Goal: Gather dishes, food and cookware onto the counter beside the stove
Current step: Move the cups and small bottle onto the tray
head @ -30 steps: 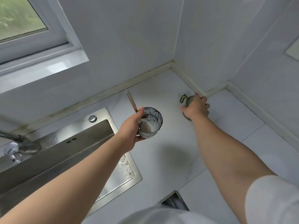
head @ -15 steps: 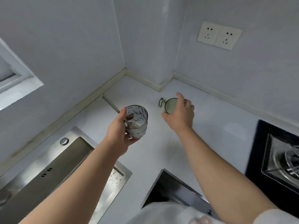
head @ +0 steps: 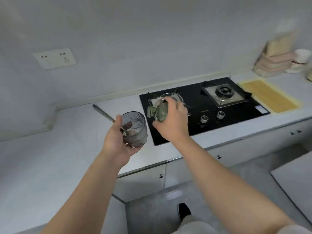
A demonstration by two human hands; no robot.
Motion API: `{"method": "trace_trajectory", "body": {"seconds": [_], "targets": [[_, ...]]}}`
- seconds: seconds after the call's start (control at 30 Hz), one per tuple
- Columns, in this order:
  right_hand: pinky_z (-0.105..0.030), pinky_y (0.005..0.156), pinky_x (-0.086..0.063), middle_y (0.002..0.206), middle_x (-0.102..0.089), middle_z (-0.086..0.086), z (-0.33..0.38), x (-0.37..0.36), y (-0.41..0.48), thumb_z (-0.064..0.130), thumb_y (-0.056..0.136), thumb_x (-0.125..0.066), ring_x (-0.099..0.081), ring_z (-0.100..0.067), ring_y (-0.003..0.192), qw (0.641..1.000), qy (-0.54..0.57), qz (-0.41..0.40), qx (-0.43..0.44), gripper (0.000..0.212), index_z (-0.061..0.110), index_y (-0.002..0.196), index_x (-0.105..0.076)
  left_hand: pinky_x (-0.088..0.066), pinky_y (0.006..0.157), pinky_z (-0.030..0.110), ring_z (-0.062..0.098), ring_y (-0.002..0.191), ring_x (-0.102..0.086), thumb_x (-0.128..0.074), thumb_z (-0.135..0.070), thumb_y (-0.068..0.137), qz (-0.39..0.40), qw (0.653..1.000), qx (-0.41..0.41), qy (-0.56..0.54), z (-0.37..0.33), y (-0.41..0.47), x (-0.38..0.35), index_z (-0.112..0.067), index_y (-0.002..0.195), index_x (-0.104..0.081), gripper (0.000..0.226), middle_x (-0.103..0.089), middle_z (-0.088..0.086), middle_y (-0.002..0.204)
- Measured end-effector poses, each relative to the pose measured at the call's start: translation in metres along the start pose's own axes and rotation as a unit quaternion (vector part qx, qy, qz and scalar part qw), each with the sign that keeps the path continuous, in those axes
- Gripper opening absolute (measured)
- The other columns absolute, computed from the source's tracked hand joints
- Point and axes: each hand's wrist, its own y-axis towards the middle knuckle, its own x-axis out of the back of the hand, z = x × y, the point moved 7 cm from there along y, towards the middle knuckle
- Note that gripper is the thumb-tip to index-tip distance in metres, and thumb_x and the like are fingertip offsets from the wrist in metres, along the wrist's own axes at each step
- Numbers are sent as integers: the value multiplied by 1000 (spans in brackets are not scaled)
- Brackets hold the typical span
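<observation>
Glassware is carried in both hands, likely bound for the surface (head: 287,85) right of the stove (head: 202,105), where a yellow mat (head: 268,95) and stacked containers (head: 270,65) are already grouped near the back edge. Left hand (head: 116,141) is wrapped around a clear tumbler (head: 135,129) held upright, a spoon (head: 104,115) pinned inside by the thumb. Right hand (head: 172,122) is closed over the rim of a green glass mug (head: 160,113), tilted, handle pointed left, above the stove's front-left corner.

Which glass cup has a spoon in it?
The clear textured glass in the left hand; the green-tinted handled cup in the right hand has none.
</observation>
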Motion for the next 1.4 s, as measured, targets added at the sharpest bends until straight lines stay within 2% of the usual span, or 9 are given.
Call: {"method": "trace_trajectory", "body": {"seconds": [0.23, 0.47, 0.63, 0.73, 0.87, 1.03, 1.13, 1.27, 1.4], "targets": [[-39, 103, -39, 141, -40, -8, -154, 145, -13, 34, 70, -80, -37, -28, 122, 987, -7, -103, -124, 94, 26, 149, -30, -51, 96, 53, 32, 109, -66, -52, -59, 95, 116, 986, 57, 109, 96, -9, -177, -22, 119, -60, 45, -68, 10, 119], [-41, 108, -35, 143, -39, -9, -336, 271, -15, 30, 74, -72, -35, -32, 127, 967, -10, -138, -214, 87, 25, 150, -30, -55, 87, 55, 39, 109, -66, -57, -61, 91, 151, 975, 110, 124, 212, -6, -351, -20, 132, -52, 59, -64, 16, 126], [-40, 108, -33, 142, -38, -10, -436, 335, -5, 32, 76, -73, -35, -32, 128, 960, -30, -116, -255, 89, 23, 152, -28, -55, 73, 48, 35, 104, -66, -53, -57, 95, 154, 970, 127, 143, 272, -8, -450, -16, 113, -58, 44, -68, 14, 107], [-40, 109, -33, 144, -37, -9, -479, 362, 5, 29, 76, -72, -33, -32, 131, 956, -16, -110, -273, 88, 23, 152, -28, -54, 79, 50, 35, 103, -65, -50, -56, 97, 164, 968, 126, 146, 292, -8, -498, -15, 107, -59, 43, -66, 14, 105], [-42, 109, -37, 145, -36, -9, -525, 392, 26, 28, 77, -73, -34, -31, 133, 952, -3, -117, -282, 86, 22, 151, -29, -50, 97, 58, 38, 108, -65, -47, -56, 98, 177, 961, 89, 192, 306, 13, -552, -20, 104, -59, 39, -66, 13, 113], [-42, 105, -43, 141, -37, -8, -574, 411, 69, 35, 78, -75, -40, -30, 131, 951, 2, -103, -290, 84, 26, 149, -32, -51, 96, 60, 37, 108, -68, -45, -62, 96, 199, 953, 68, 216, 309, 57, -609, -17, 133, -52, 58, -65, 15, 125], [-42, 102, -45, 140, -37, -7, -592, 418, 103, 35, 78, -75, -39, -30, 132, 954, 4, -104, -282, 83, 28, 149, -32, -55, 91, 57, 35, 103, -71, -45, -64, 96, 213, 949, 69, 221, 310, 90, -636, -21, 143, -45, 64, -64, 14, 128], [-41, 102, -44, 143, -36, -7, -616, 426, 161, 34, 78, -76, -39, -30, 132, 959, -27, -87, -269, 86, 28, 151, -30, -51, 98, 56, 33, 110, -66, -43, -64, 96, 211, 946, 66, 238, 306, 138, -684, -13, 136, -51, 65, -65, 12, 126], [-38, 98, -43, 146, -35, -6, -636, 428, 208, 31, 79, -76, -38, -29, 132, 963, -53, -51, -259, 84, 31, 150, -32, -50, 100, 55, 31, 110, -64, -39, -63, 98, 205, 943, 66, 254, 301, 180, -728, -19, 123, -54, 53, -64, 10, 122]]}}
